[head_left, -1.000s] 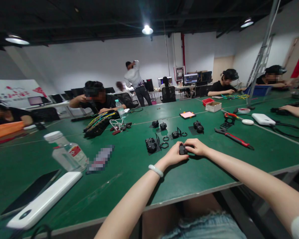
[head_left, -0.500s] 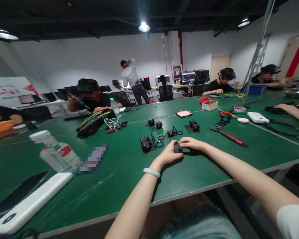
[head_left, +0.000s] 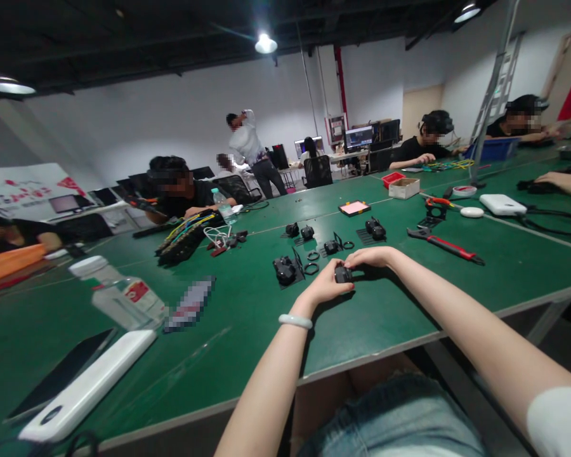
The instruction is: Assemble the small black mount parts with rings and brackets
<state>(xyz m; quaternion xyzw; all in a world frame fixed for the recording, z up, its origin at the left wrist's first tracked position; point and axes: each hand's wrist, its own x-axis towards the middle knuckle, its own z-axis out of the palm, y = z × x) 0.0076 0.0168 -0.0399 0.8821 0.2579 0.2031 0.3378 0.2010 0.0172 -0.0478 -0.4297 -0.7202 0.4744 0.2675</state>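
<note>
Between my two hands is a small black ribbed part (head_left: 343,274), too small to name exactly. My left hand (head_left: 327,282), below a pale bangle (head_left: 295,321), is closed around it with thumb and fingers. The fingertips of my right hand (head_left: 370,256) pinch its upper right side; some fingers are hidden. Just beyond my hands lie black rings (head_left: 311,269) and several dark blocky parts on thin plates: a larger one (head_left: 285,270) to the left, a smaller one (head_left: 334,244) in the middle, another (head_left: 374,230) to the right.
Red-handled pliers (head_left: 450,246) lie to the right, near a white box-shaped device (head_left: 503,205). On the left are a clear bottle (head_left: 131,295), a long white object (head_left: 92,381) and a dark tablet-like slab (head_left: 61,374). A shallow pink-topped case (head_left: 354,208) sits farther back. Co-workers sit around the table.
The view has shifted and tilted slightly, moving the tabletop things a little to the right. Both hands stay on the black part, with only a small change in the right fingers.
</note>
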